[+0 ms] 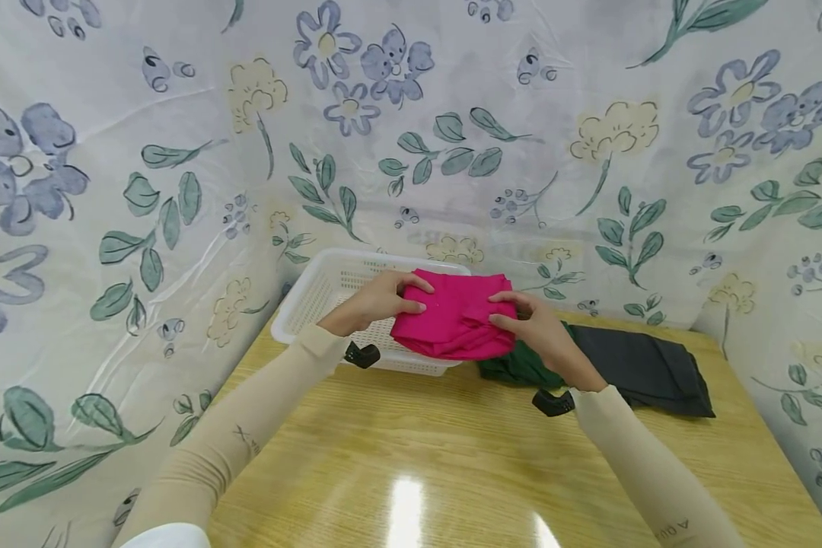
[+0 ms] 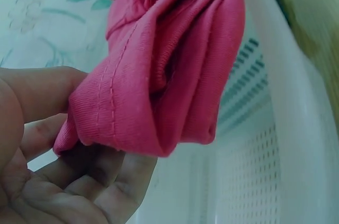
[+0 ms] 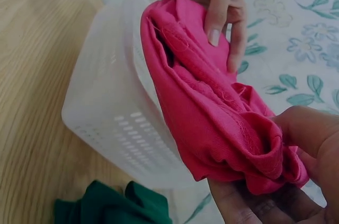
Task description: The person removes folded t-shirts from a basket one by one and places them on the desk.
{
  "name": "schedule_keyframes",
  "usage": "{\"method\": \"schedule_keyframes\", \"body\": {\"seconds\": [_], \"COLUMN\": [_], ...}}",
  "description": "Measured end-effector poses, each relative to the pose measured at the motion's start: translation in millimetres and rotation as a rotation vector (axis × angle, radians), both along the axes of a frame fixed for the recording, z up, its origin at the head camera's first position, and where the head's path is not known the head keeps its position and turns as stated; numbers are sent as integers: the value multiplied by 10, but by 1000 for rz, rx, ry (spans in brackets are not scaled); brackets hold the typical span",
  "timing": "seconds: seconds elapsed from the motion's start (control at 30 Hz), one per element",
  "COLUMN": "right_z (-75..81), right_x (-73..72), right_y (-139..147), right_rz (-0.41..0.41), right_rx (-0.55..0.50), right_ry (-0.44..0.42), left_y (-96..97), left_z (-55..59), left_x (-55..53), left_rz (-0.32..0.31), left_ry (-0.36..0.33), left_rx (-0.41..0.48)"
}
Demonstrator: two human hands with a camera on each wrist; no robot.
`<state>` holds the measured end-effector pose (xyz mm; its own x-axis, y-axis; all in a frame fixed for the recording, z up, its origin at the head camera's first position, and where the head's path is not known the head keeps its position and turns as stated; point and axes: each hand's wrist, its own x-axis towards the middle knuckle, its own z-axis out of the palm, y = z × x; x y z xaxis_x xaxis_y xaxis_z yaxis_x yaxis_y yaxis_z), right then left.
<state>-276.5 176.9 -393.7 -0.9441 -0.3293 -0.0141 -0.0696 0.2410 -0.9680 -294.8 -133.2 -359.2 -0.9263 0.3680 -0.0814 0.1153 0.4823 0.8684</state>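
Both hands hold a folded pink garment (image 1: 455, 316) up over the right part of a white plastic basket (image 1: 308, 297). My left hand (image 1: 378, 297) grips its left edge, fingers on top and below in the left wrist view, where stitched hems of the pink cloth (image 2: 122, 91) show. At the opposite edge my right hand (image 1: 537, 327) pinches the cloth, thumb above and fingers beneath, as the right wrist view shows. Layered folds and loose threads appear along the side of the pink cloth (image 3: 206, 102). The basket's perforated wall (image 3: 132, 134) stands below it.
A dark green cloth (image 1: 520, 365) lies on the wooden table (image 1: 418, 426) right of the basket, partly behind my right hand. Beside it is a folded dark grey garment (image 1: 644, 369). Floral sheeting (image 1: 452, 152) hangs behind and along the sides.
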Motion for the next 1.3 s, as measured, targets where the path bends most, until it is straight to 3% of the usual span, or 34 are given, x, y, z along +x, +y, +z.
{"method": "schedule_keyframes", "body": {"seconds": [0.17,0.57,0.8,1.07,1.3], "right_z": [-16,-99,-184,-333,-458], "right_x": [96,366,569,799,955], "right_y": [199,733,1015,1310,1538], "right_rz": [-15,-73,-116,-160,-181], "right_rx": [31,105,124,135,153], "right_ry": [10,32,36,32,42], "left_y": [168,645,928,1216,1467], "left_z": [-36,-101,-198,-297,-437], "left_x": [51,160,213,328,447], "left_rz": [-26,-153,-216,-304,-337], "left_ry": [2,36,98,112,116], "left_rx": [21,29,-14,-43,-58]}}
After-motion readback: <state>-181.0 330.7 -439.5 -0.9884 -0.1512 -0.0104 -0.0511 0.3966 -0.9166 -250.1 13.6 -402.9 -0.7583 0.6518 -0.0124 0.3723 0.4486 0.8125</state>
